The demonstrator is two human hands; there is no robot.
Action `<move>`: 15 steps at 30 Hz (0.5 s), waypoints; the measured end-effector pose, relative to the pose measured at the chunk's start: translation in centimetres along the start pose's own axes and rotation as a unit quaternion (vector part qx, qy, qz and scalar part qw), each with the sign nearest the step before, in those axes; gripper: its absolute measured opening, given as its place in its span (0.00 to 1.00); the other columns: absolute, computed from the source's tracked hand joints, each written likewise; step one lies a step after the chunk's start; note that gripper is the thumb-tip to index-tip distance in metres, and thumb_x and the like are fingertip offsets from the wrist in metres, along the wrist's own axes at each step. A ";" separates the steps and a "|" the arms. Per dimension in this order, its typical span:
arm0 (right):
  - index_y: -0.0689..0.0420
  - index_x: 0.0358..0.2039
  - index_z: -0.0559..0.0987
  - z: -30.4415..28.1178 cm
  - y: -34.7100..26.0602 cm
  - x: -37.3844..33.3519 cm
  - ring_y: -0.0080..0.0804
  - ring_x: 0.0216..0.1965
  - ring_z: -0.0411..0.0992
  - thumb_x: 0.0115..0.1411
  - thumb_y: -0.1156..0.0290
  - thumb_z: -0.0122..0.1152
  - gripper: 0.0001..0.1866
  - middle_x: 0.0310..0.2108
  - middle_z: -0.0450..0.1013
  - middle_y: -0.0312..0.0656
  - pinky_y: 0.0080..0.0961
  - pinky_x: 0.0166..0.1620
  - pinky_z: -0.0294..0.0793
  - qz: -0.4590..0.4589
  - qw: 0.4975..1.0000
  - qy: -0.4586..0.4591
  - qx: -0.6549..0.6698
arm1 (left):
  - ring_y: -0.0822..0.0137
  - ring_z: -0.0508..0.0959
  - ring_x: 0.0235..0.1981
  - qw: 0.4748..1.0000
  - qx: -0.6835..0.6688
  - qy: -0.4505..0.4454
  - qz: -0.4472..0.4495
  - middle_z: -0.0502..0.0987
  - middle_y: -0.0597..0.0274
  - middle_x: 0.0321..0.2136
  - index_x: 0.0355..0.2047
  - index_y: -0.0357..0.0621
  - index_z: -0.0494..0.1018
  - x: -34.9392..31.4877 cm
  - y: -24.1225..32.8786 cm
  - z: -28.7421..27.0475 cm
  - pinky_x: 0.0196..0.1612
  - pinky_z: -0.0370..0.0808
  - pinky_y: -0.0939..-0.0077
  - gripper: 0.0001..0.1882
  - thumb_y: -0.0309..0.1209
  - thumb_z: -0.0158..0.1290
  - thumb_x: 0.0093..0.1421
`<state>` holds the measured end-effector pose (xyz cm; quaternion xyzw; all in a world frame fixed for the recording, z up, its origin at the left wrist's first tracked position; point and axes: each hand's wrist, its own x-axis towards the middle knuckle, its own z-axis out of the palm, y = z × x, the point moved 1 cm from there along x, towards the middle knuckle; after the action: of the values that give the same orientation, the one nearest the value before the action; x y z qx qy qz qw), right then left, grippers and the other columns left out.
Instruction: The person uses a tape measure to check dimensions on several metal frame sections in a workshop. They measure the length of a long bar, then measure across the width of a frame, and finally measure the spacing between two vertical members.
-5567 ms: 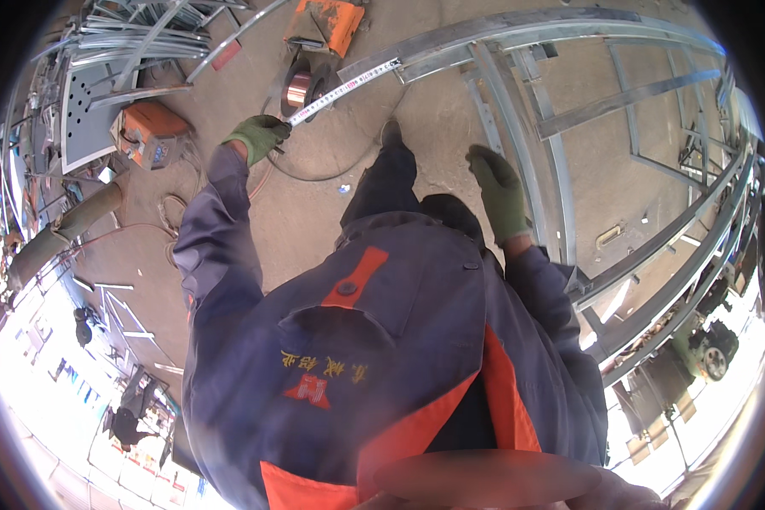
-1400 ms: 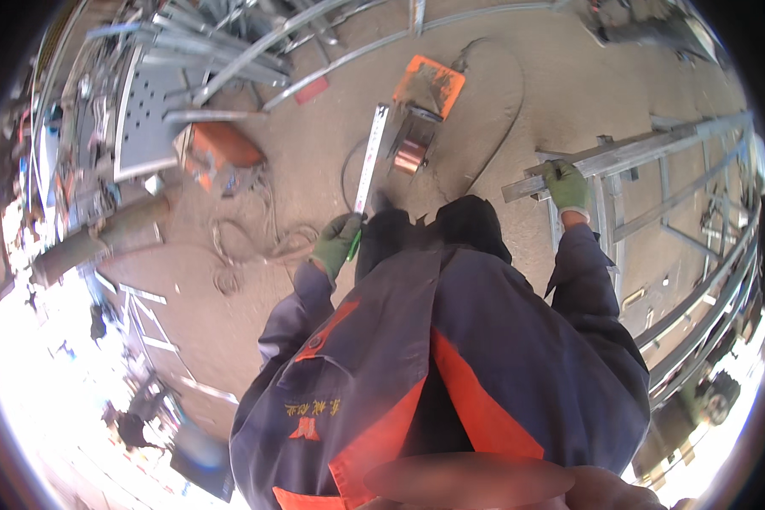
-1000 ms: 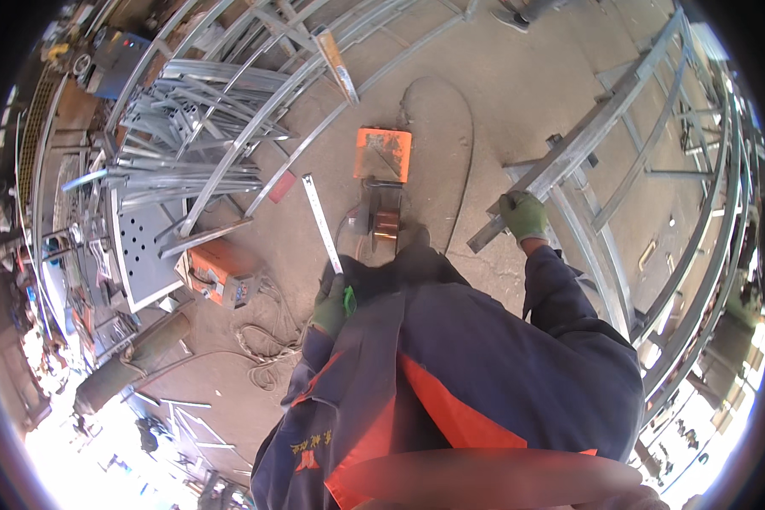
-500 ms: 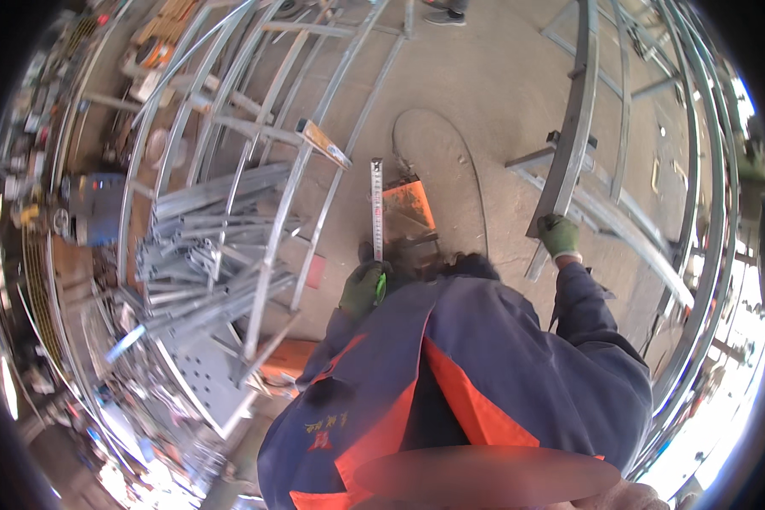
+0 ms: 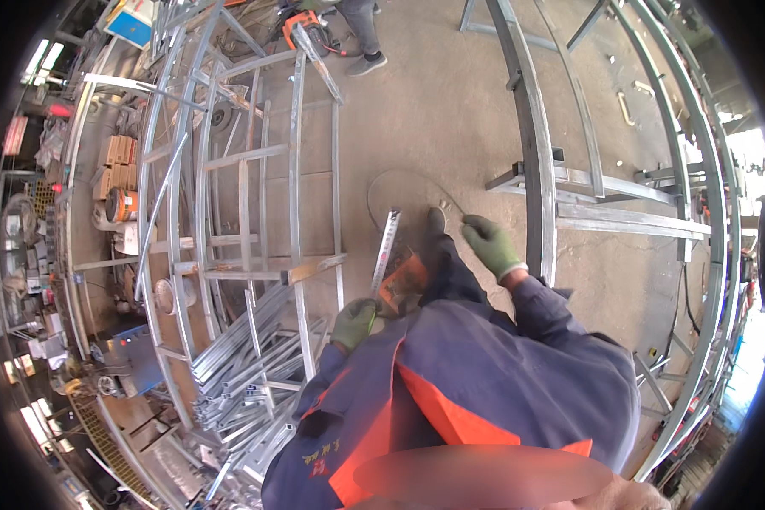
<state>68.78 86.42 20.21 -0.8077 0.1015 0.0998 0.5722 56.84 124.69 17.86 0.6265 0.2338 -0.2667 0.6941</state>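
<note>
My left hand (image 5: pixel 354 323), in a green glove, is closed round a tape measure whose pale blade (image 5: pixel 386 248) sticks out forward over the floor. The glove hides most of its case. In front of my body, my right hand (image 5: pixel 491 246), gloved in green too, has its fingers curled together with nothing visible in them. It is apart from the long square steel tube (image 5: pixel 535 170) to its right. Below the blade lies an orange metal piece (image 5: pixel 405 280), partly hidden by my leg. A thin cable (image 5: pixel 402 171) loops on the floor ahead.
Welded steel frames (image 5: pixel 296 170) stand at left, above a pile of loose metal tubes (image 5: pixel 251 374). Crossbars (image 5: pixel 629 219) join the tube to more framing at right. Another person's leg and shoe (image 5: pixel 368 64) show at the far side, near an orange-and-black machine (image 5: pixel 310 34).
My right hand has let go of the steel tube's end and moved left in front of me. My view has turned and shifted. The tape's blade now leans to the right.
</note>
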 end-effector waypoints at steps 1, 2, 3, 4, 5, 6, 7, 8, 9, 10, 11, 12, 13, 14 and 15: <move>0.58 0.61 0.82 1.0 -1.2 2.6 0.34 0.54 0.80 0.68 0.65 0.69 0.23 0.52 0.84 0.44 0.33 0.56 0.78 0.062 0.992 -0.041 0.106 | 0.76 0.81 0.39 0.999 0.030 0.002 -0.010 0.86 0.64 0.40 0.48 0.39 0.83 2.5 1.9 1.1 0.44 0.77 0.79 0.10 0.32 0.57 0.75; 0.58 0.63 0.79 0.9 -2.8 5.3 0.31 0.56 0.77 0.69 0.65 0.68 0.24 0.55 0.81 0.42 0.31 0.58 0.77 0.032 0.983 -0.115 0.138 | 0.74 0.82 0.42 0.998 0.054 0.003 -0.008 0.86 0.63 0.42 0.49 0.38 0.82 4.8 4.0 2.2 0.47 0.78 0.77 0.11 0.32 0.57 0.75; 0.58 0.66 0.77 0.2 -4.4 6.8 0.28 0.59 0.74 0.70 0.65 0.68 0.26 0.58 0.78 0.40 0.29 0.59 0.76 0.042 0.968 -0.187 0.163 | 0.72 0.84 0.45 0.996 0.085 0.013 -0.034 0.86 0.62 0.43 0.51 0.37 0.81 6.2 5.9 3.4 0.50 0.79 0.76 0.12 0.31 0.57 0.75; 0.58 0.66 0.76 -0.6 -5.9 8.1 0.28 0.60 0.74 0.70 0.65 0.67 0.26 0.59 0.77 0.40 0.29 0.60 0.76 0.064 0.958 -0.215 0.177 | 0.68 0.85 0.46 0.991 0.134 0.013 -0.009 0.87 0.57 0.44 0.52 0.36 0.82 7.4 8.1 4.7 0.52 0.79 0.72 0.15 0.35 0.58 0.74; 0.58 0.66 0.76 -1.4 -7.7 9.7 0.28 0.60 0.74 0.70 0.65 0.67 0.26 0.59 0.76 0.40 0.28 0.60 0.76 0.069 0.948 -0.237 0.200 | 0.66 0.85 0.47 0.984 0.176 0.001 0.017 0.87 0.56 0.44 0.52 0.36 0.82 8.9 10.6 5.9 0.53 0.80 0.71 0.16 0.36 0.58 0.74; 0.58 0.67 0.75 -2.2 -9.2 11.3 0.28 0.61 0.73 0.71 0.66 0.66 0.26 0.60 0.76 0.39 0.28 0.61 0.76 0.052 0.936 -0.258 0.234 | 0.65 0.85 0.47 0.973 0.232 -0.002 0.012 0.87 0.54 0.44 0.52 0.37 0.82 10.0 12.8 6.9 0.53 0.80 0.69 0.17 0.38 0.58 0.73; 0.56 0.67 0.76 -3.5 -10.5 13.0 0.28 0.61 0.73 0.71 0.66 0.67 0.26 0.62 0.75 0.40 0.29 0.62 0.76 0.041 0.938 -0.261 0.225 | 0.64 0.86 0.48 0.961 0.277 -0.008 0.019 0.87 0.53 0.44 0.52 0.37 0.83 11.0 15.1 7.9 0.53 0.80 0.68 0.18 0.39 0.59 0.73; 0.55 0.67 0.76 -4.8 -11.5 14.2 0.28 0.62 0.73 0.71 0.67 0.67 0.25 0.64 0.74 0.41 0.31 0.63 0.76 0.013 0.936 -0.269 0.225 | 0.64 0.86 0.48 0.953 0.302 -0.004 0.005 0.87 0.52 0.44 0.51 0.38 0.83 12.0 17.0 8.9 0.53 0.80 0.67 0.18 0.40 0.58 0.72; 0.55 0.65 0.77 -6.2 -12.2 15.5 0.29 0.62 0.74 0.71 0.68 0.67 0.23 0.63 0.75 0.40 0.32 0.63 0.76 0.033 0.934 -0.271 0.232 | 0.63 0.86 0.48 0.949 0.315 -0.006 0.015 0.87 0.52 0.44 0.51 0.39 0.84 13.8 19.0 10.0 0.53 0.80 0.67 0.18 0.41 0.58 0.72; 0.55 0.63 0.78 -7.6 -12.7 16.7 0.29 0.61 0.75 0.71 0.69 0.67 0.22 0.62 0.76 0.40 0.33 0.63 0.76 0.121 0.916 -0.271 0.271 | 0.63 0.86 0.48 0.940 0.341 -0.003 0.005 0.87 0.51 0.44 0.50 0.39 0.84 15.5 20.9 11.0 0.53 0.80 0.66 0.18 0.41 0.58 0.72; 0.56 0.62 0.79 -8.7 -13.0 17.5 0.28 0.60 0.75 0.71 0.69 0.66 0.21 0.60 0.77 0.39 0.32 0.62 0.77 0.131 0.909 -0.245 0.311 | 0.65 0.86 0.47 0.932 0.360 -0.020 0.042 0.88 0.53 0.43 0.51 0.38 0.84 16.7 22.7 11.8 0.52 0.80 0.67 0.18 0.40 0.59 0.72; 0.56 0.61 0.80 -9.7 -13.2 18.4 0.28 0.59 0.76 0.71 0.70 0.66 0.20 0.59 0.78 0.38 0.31 0.61 0.77 0.136 0.898 -0.219 0.357 | 0.68 0.85 0.46 0.918 0.390 -0.031 0.059 0.88 0.54 0.43 0.51 0.38 0.84 18.3 24.6 12.5 0.51 0.80 0.69 0.17 0.39 0.59 0.73; 0.57 0.60 0.80 -10.6 -13.2 19.1 0.27 0.58 0.76 0.71 0.70 0.66 0.18 0.57 0.79 0.37 0.31 0.60 0.77 0.139 0.880 -0.193 0.412 | 0.70 0.85 0.45 0.907 0.414 -0.041 0.064 0.88 0.56 0.43 0.51 0.37 0.83 20.0 26.3 13.2 0.50 0.79 0.70 0.17 0.38 0.59 0.73; 0.58 0.61 0.81 -11.7 -13.1 20.2 0.24 0.54 0.77 0.73 0.68 0.65 0.18 0.52 0.81 0.34 0.28 0.59 0.78 0.110 0.880 -0.189 0.421 | 0.70 0.85 0.42 0.922 0.377 -0.067 0.055 0.88 0.57 0.41 0.51 0.38 0.84 21.6 27.8 14.1 0.48 0.80 0.70 0.17 0.39 0.59 0.73; 0.58 0.62 0.81 -12.5 -12.9 21.1 0.24 0.54 0.77 0.74 0.68 0.64 0.18 0.51 0.81 0.34 0.28 0.59 0.78 0.125 0.892 -0.146 0.408 | 0.66 0.86 0.42 0.913 0.392 -0.089 0.069 0.88 0.55 0.41 0.50 0.39 0.84 23.4 29.4 14.8 0.47 0.80 0.68 0.17 0.40 0.59 0.72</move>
<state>93.19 77.77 30.06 -0.4598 0.1487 0.2367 0.8429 93.70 110.33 25.97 0.8367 0.0040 -0.3427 0.4271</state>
